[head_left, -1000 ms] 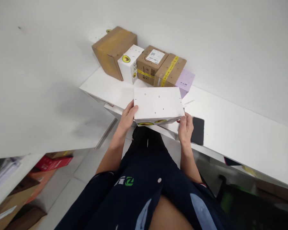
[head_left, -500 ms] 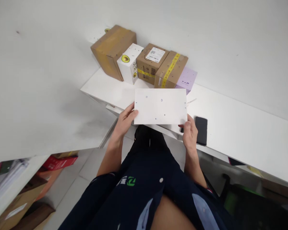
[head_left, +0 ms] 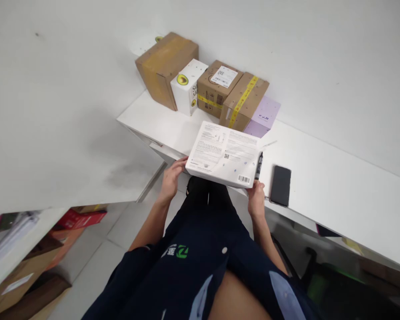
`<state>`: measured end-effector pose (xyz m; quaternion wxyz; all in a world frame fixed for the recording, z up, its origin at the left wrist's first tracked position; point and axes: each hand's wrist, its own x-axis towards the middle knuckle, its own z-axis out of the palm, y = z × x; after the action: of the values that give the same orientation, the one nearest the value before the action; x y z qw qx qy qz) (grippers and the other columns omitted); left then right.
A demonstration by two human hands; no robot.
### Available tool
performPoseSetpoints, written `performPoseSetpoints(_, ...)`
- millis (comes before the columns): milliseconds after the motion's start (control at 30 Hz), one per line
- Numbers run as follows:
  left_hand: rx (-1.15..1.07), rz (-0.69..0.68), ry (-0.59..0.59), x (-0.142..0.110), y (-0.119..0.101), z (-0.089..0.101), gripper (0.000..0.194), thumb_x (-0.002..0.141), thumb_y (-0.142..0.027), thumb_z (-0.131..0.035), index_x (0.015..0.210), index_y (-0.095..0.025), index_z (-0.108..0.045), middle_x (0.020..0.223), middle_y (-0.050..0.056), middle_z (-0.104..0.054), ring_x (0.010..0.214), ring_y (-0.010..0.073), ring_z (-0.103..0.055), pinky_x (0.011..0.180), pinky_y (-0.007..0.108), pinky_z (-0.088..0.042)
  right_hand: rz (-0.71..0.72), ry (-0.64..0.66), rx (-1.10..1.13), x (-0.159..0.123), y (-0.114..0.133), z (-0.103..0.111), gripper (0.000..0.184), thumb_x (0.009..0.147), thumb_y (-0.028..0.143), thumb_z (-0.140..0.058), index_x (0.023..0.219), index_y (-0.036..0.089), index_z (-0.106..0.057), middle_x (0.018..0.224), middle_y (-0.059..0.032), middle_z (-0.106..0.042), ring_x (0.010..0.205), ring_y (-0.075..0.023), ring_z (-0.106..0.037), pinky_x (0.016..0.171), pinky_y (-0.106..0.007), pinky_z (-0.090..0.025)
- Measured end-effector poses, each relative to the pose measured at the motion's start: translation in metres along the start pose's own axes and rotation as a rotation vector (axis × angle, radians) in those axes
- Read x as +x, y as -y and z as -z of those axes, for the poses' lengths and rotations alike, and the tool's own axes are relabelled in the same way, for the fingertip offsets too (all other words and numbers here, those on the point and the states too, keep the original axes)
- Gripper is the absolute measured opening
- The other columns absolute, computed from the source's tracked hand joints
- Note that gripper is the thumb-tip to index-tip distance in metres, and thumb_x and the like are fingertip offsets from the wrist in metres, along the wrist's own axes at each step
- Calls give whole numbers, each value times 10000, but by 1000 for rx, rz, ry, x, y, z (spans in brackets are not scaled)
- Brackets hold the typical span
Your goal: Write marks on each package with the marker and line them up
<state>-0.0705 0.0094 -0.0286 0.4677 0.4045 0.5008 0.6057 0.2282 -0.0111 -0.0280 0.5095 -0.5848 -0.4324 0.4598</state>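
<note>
A flat white box (head_left: 224, 153) with printed text and a barcode on its upper face is held over the near edge of the white table (head_left: 336, 191). My left hand (head_left: 172, 176) grips its left end with fingers curled under. My right hand (head_left: 256, 197) holds its near right corner from below. A black marker (head_left: 259, 165) lies on the table just right of the box, close to my right hand.
A black phone (head_left: 280, 179) lies on the table to the right. Along the wall stand a large brown carton (head_left: 166, 66), a white avocado box (head_left: 188, 86), two taped cartons (head_left: 242, 98) and a lilac box (head_left: 263, 116). Cartons sit on the floor at left.
The box has been turned over: its plain white face gave way to the printed face with the barcode. The marker beside it has come into sight.
</note>
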Motion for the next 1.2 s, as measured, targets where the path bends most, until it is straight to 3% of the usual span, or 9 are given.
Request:
performPoseSetpoints(100, 182, -3, -26, 2, -10, 1, 556, 982, -630, -408, 956, -232, -795, 1281, 97, -720, 1307, 298, -615, 1139, 511, -462, 20, 7, -17, 1, 6, 4, 702, 943, 765, -333, 1265, 203, -603, 1244, -143, -724, 1153, -271, -691, 1018, -504, -542)
performPoseSetpoints(200, 351, -41, -23, 7, -24, -4, 667, 967, -720, -351, 862, -209, -765, 1238, 118, -723, 1257, 290, -637, 1144, 487, -448, 36, 45, -119, 4, 18, 7, 773, 941, 771, -327, 1420, 197, -524, 1315, -166, -691, 1219, -298, -664, 1051, -524, -521)
performPoseSetpoints(400, 513, -70, -48, 7, -40, -17, 463, 827, -675, -669, 760, -219, -720, 1177, 99, -730, 1219, 296, -634, 1125, 494, -449, 89, 23, -346, 3, 40, 5, 728, 934, 732, -408, 1415, 212, -577, 1471, -157, -598, 1409, -323, -518, 1170, -546, -421)
performPoseSetpoints(533, 475, -70, -14, 2, -43, -16, 351, 817, -596, -732, 827, -246, -756, 1195, 86, -725, 1237, 301, -626, 1149, 539, -428, 87, 9, -292, -1, 46, 7, 664, 929, 683, -480, 1397, 227, -600, 1477, -141, -607, 1401, -315, -539, 1162, -540, -445)
performPoseSetpoints(633, 457, -108, 64, 0, -43, -10, 305, 828, -564, -742, 902, -270, -774, 1237, 82, -709, 1324, 304, -576, 1189, 545, -405, 156, 80, -197, -1, 48, 10, 592, 926, 566, -584, 1441, 275, -560, 1503, -107, -596, 1409, -295, -540, 1165, -522, -454)
performPoseSetpoints(767, 457, -182, 118, 2, -29, -6, 360, 802, -540, -781, 1064, -294, -770, 1375, 90, -635, 1353, 303, -560, 1184, 524, -431, 200, 177, -84, 8, 41, 11, 605, 888, 434, -665, 1461, 295, -528, 1510, -101, -584, 1397, -288, -553, 1187, -536, -429)
performPoseSetpoints(1000, 635, -87, 77, 1, 7, -18, 445, 803, -546, -755, 1162, -283, -757, 1396, 143, -600, 1394, 416, -486, 1079, 610, -481, 134, 81, -59, 22, 15, 2, 540, 837, 392, -688, 1344, 226, -599, 1343, -121, -683, 1229, -259, -644, 1117, -511, -478)
performPoseSetpoints(1100, 641, -66, 99, -2, 3, -22, 451, 798, -553, -760, 1155, -276, -751, 1400, 144, -593, 1408, 428, -464, 1061, 594, -493, 109, 19, -14, 22, 7, 0, 539, 813, 397, -709, 1304, 201, -609, 1296, -133, -700, 1166, -252, -666, 1055, -471, -518)
performPoseSetpoints(1200, 645, -26, 122, -6, -13, -27, 578, 780, -568, -788, 1261, -273, -665, 1403, 137, -586, 1400, 412, -477, 1111, 607, -451, 92, -47, -2, 24, 1, -2, 504, 804, 403, -716, 1251, 190, -627, 1227, -128, -719, 1125, -247, -676, 1026, -458, -530)
